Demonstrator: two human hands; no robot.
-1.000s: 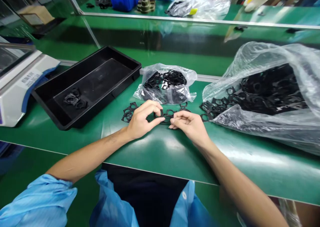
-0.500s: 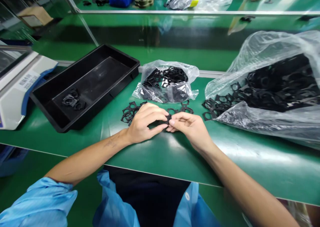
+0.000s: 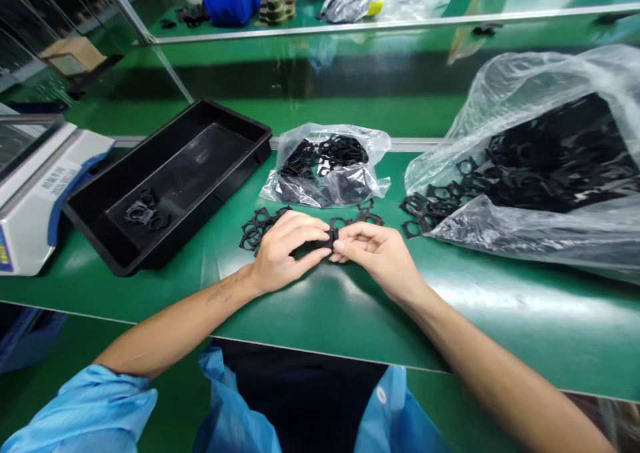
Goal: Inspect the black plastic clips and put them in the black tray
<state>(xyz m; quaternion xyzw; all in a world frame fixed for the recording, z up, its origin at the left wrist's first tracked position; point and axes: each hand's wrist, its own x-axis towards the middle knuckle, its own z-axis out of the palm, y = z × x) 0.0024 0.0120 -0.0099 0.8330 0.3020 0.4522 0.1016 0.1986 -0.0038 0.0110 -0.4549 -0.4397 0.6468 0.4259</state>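
While both hands meet mid-table, L hand (image 3: 283,253) + R hand (image 3: 377,253) each pinch same small black frame part (image 3: 331,238) btwn thumb and fingers, just above green table (image 3: 325,313). Loose parts (image 3: 256,226) lie beside L hand, small bag (image 3: 327,166) behind, black tray (image 3: 165,173) farther left.

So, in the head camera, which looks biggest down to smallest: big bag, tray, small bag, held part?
1. big bag
2. tray
3. small bag
4. held part, tiny and mostly hidden by fingers
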